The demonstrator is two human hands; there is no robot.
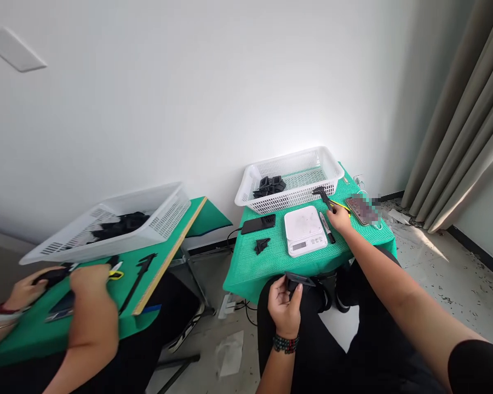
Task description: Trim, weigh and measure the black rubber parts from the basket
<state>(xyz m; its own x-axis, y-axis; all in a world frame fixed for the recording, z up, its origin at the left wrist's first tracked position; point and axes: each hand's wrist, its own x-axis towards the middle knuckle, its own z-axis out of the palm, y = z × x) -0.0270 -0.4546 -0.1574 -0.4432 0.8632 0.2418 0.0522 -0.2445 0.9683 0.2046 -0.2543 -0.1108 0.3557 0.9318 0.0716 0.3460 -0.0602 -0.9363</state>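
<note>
My left hand (pixel 285 311) is closed around a dark, angular black plastic part (pixel 299 279), held just over my lap in front of the table edge. My right hand (pixel 339 219) grips a black caliper (pixel 322 195), its jaws pointing toward the basket. Close by the right hand, a capped marker (pixel 327 226) lies next to a white digital scale (pixel 306 229). Part of a yellow-edged tool (pixel 340 207) shows behind that hand. Another small black part (pixel 262 246) rests on the green cloth (pixel 246 262), left of the scale.
A white basket (pixel 290 203) with several black parts stands at the back. A black phone (pixel 258 224) lies left of the scale, another phone (pixel 359 210) at the right. On the left, a co-worker's hands (pixel 91 276) work at a second table with a basket (pixel 168 219) and caliper (pixel 138 279).
</note>
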